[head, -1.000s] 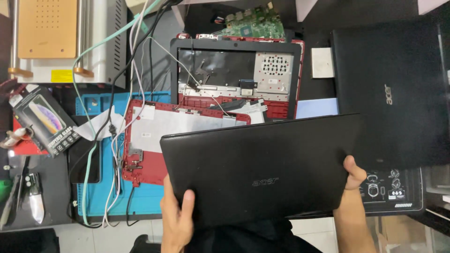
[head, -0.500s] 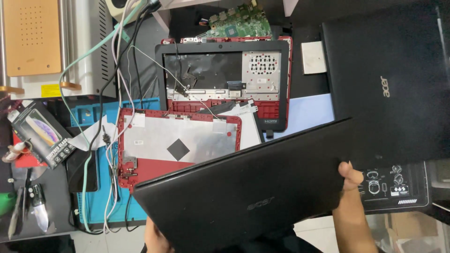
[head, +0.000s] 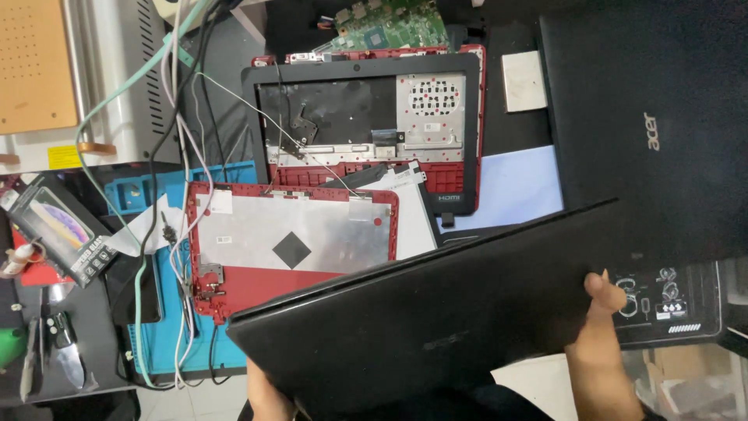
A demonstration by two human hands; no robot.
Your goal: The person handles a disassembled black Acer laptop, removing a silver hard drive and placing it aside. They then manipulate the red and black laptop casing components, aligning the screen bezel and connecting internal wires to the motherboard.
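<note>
Both hands grip a tilted, closed matte-black laptop (head: 436, 320).

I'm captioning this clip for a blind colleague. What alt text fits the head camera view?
Two bare hands, left hand and right hand, hold a closed black laptop tilted above a cluttered repair bench. Behind it lie a red laptop lid with a silver lining, a red opened laptop base, loose cables and a second black laptop at right.
</note>
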